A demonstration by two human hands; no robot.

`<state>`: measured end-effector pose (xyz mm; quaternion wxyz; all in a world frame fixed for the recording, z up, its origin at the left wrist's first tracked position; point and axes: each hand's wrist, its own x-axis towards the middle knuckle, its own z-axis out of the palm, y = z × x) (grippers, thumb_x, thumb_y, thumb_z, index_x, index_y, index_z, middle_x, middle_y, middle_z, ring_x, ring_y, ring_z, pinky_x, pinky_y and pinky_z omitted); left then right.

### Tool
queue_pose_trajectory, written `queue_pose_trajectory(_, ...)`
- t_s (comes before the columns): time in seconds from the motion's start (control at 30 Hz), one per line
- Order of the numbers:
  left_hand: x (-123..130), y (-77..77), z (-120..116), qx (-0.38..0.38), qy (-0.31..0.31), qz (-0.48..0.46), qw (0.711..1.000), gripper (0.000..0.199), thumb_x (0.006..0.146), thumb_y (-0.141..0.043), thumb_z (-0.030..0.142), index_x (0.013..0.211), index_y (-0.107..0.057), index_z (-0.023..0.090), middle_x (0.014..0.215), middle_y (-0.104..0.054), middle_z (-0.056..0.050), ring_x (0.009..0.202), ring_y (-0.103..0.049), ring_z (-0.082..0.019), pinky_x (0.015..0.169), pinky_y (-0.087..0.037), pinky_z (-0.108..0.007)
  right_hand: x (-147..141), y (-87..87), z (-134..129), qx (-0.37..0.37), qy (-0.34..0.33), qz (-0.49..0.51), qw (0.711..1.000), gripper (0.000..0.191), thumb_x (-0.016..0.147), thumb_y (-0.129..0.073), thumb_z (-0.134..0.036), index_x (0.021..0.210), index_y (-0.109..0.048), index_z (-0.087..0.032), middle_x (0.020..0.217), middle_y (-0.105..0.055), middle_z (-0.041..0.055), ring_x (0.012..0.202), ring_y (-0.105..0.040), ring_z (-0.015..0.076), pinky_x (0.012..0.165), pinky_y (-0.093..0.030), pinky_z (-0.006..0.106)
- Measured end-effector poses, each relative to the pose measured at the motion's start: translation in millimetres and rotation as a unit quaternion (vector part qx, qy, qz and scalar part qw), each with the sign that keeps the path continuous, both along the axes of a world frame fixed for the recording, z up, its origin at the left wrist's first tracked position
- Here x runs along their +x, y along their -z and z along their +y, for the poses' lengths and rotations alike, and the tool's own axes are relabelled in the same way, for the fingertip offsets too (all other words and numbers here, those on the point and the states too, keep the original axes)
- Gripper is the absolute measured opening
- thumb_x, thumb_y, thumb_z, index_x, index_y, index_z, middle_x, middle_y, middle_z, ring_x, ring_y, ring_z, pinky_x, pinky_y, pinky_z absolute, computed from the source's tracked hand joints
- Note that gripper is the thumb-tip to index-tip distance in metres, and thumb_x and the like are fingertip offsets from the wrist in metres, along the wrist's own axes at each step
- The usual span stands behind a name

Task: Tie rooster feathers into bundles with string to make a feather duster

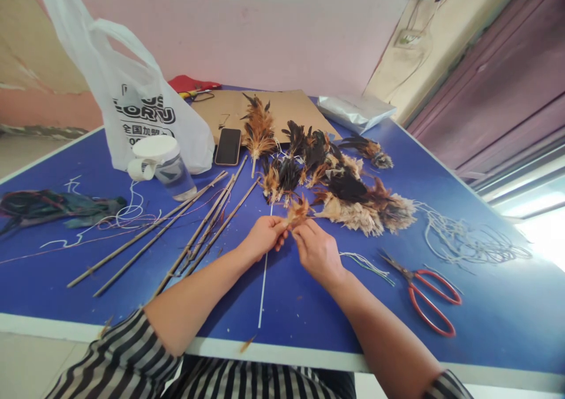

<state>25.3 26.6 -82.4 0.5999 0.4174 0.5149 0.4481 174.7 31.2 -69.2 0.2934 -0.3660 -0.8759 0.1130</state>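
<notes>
1. At a blue-topped table (300, 322), a person in striped sleeves works with two bare hands over a small brown feather tuft (298, 209), which lies to the right of the dark-screened phone (228, 146) and on the person's side of it

2. The left hand (266, 237), in front of the phone and a little right of it, has its thumb and fingers clamped on the tuft's base

3. The right hand (320, 252), farther right of the phone, meets it with fingers curled in at the tuft's lower right; whether they are clamped on feathers, a thread or nothing, I cannot tell from here

4. The relation that counts, in my judgement: the tuft's long axis slants from its base at the left fingertips away and to the right, loose tips outward, with the left hand nearer the base and the right hand nearer the flank

5. Right of the phone lies a pile of feather bunches (348, 186); farther right and nearer the person rest white strands (368, 265) and red-handled scissors (412, 276)

6. Thin sticks (203, 229) fan from just before the phone toward the person's left, with a lidded jar (174, 175) left of the phone
</notes>
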Motion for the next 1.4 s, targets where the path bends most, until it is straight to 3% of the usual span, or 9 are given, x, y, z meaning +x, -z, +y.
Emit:
queue_pose_trajectory(0.13,-1.1,-0.8,-2.6,0.057,0.021,0.189,0.98,0.025,0.079,-0.044,0.028,0.057,-0.048,0.015,0.04,-0.044,0.004,0.034,-0.039,-0.007,0.04,-0.028,-0.019,0.8,-0.7,0.3,0.046,-0.04,-0.052,0.997,0.022,0.086,-0.034,-0.014,0.085,-0.056,-0.017,0.087,-0.055,0.0092,0.082,-0.05,0.0178,0.072,-0.039,0.028)
queue_pose_trajectory(0.27,-2.7,-3.0,-6.4,0.191,0.056,0.355,0.913,0.022,0.075,-0.044,0.014,0.054,-0.053,0.016,0.051,-0.052,-0.001,0.049,-0.045,-0.01,0.052,-0.031,-0.021,3.3,-3.7,4.2,0.088,-0.066,-0.1,0.989,0.022,0.085,-0.035,-0.012,0.084,-0.057,-0.016,0.09,-0.056,0.0102,0.086,-0.048,0.0196,0.076,-0.037,0.031)
queue_pose_trajectory(0.4,-6.1,-2.9,-9.5,0.246,0.151,0.419,0.861,0.02,0.072,-0.046,0.013,0.055,-0.056,0.017,0.054,-0.055,-0.004,0.052,-0.047,-0.013,0.053,-0.029,-0.023,6.0,-8.8,11.4,0.088,-0.081,-0.124,0.985,0.016,0.084,-0.042,-0.016,0.079,-0.057,-0.017,0.088,-0.057,0.0085,0.085,-0.046,0.0202,0.075,-0.035,0.035)
queue_pose_trajectory(0.47,-8.6,-4.6,-9.5,0.244,0.213,0.397,0.859,0.02,0.072,-0.046,0.012,0.056,-0.057,0.016,0.055,-0.056,-0.003,0.053,-0.048,-0.012,0.054,-0.03,-0.022,8.8,-10.1,16.1,0.05,-0.09,-0.104,0.989,0.013,0.083,-0.045,-0.016,0.078,-0.057,-0.017,0.087,-0.057,0.007,0.085,-0.046,0.0194,0.076,-0.035,0.035)
queue_pose_trajectory(0.57,-12.3,-10.3,-8.0,0.176,0.281,0.321,0.887,0.021,0.073,-0.042,0.014,0.062,-0.061,0.014,0.054,-0.053,0.0,0.05,-0.045,-0.01,0.051,-0.032,-0.02,14.3,-10.9,21.9,-0.027,-0.11,-0.035,0.993,0.012,0.082,-0.046,-0.015,0.076,-0.056,-0.017,0.086,-0.056,0.0054,0.085,-0.048,0.0175,0.078,-0.036,0.033)
queue_pose_trajectory(0.77,-15.0,-16.8,-8.2,0.022,0.338,0.188,0.922,0.021,0.072,-0.048,0.026,0.07,-0.062,0.011,0.046,-0.043,0.004,0.036,-0.033,-0.006,0.036,-0.025,-0.019,17.5,-18.5,18.8,-0.141,-0.214,0.048,0.965,0.013,0.081,-0.045,-0.01,0.073,-0.052,-0.017,0.091,-0.056,0.006,0.087,-0.05,0.015,0.08,-0.04,0.03)
queue_pose_trajectory(0.9,-15.5,-15.2,-8.0,-0.064,0.346,0.128,0.927,0.019,0.068,-0.053,0.028,0.068,-0.06,0.011,0.045,-0.043,0.005,0.031,-0.031,-0.004,0.031,-0.022,-0.017,17.0,-25.4,12.8,-0.177,-0.257,0.038,0.949,0.013,0.079,-0.045,-0.008,0.074,-0.051,-0.017,0.097,-0.056,0.0077,0.089,-0.052,0.015,0.079,-0.041,0.03)
queue_pose_trajectory(1.1,-20.1,-13.7,-2.8,-0.151,0.331,0.001,0.931,0.019,0.063,-0.061,0.028,0.068,-0.059,0.01,0.044,-0.044,0.004,0.031,-0.031,-0.004,0.028,-0.016,-0.016,21.2,-36.6,7.8,-0.192,-0.269,0.046,0.943,0.015,0.08,-0.045,-0.009,0.071,-0.052,-0.018,0.094,-0.061,0.0088,0.117,-0.042,0.0202,0.082,-0.041,0.031)
queue_pose_trajectory(1.4,-18.7,-11.0,-1.3,-0.213,0.307,-0.122,0.92,0.014,0.06,-0.064,0.02,0.066,-0.056,0.009,0.047,-0.043,0.004,0.031,-0.027,-0.001,0.028,-0.011,-0.013,20.1,-29.1,8.0,-0.254,-0.239,0.11,0.931,0.013,0.083,-0.046,-0.02,0.072,-0.053,-0.018,0.094,-0.06,0.0074,0.083,-0.056,0.0151,0.075,-0.043,0.03)
